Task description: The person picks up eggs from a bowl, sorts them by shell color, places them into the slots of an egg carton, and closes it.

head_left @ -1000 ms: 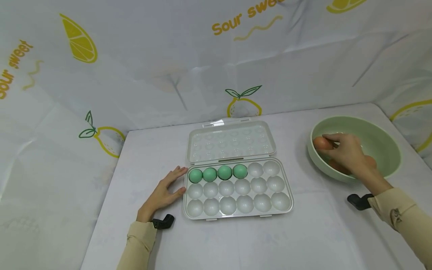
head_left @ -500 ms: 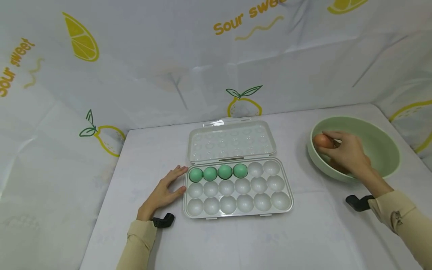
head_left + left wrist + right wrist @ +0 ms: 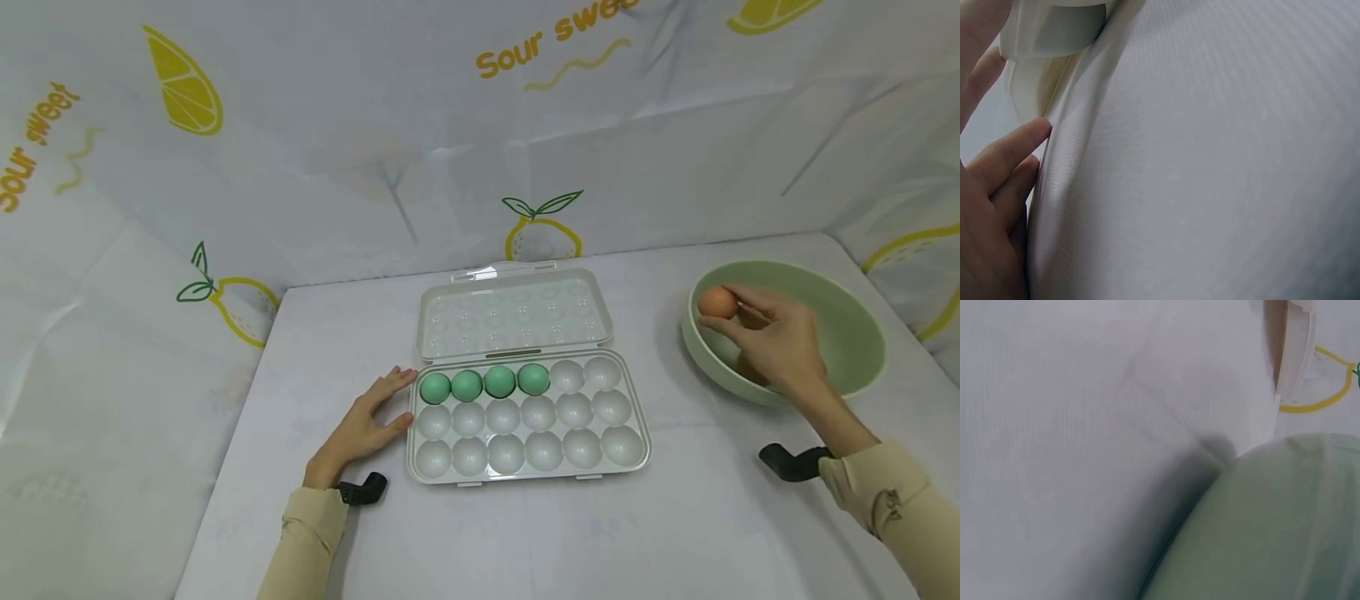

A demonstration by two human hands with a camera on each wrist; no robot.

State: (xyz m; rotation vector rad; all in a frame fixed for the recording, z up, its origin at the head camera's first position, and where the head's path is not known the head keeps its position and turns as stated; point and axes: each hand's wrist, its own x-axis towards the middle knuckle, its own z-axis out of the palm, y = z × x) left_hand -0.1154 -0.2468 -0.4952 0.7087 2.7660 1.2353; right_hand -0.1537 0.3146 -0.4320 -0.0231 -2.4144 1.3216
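Note:
My right hand pinches a brown egg between thumb and fingers, held over the left side of a pale green bowl. More brown egg shows partly under that hand inside the bowl. My left hand lies beside the white egg box with fingers spread, fingertips right at its left edge. Several green eggs fill the left part of the box's back row; the other hollows hold nothing. In the left wrist view, the fingers reach toward the box's end.
The box's clear lid is folded back flat behind it. White cloth covers the table, and a lemon-printed curtain rises behind. In the right wrist view, the bowl's outer wall takes up the lower right.
The right hand has lifted the brown egg slightly, from down inside the bowl to near its left rim. The left hand and egg box have stayed in place.

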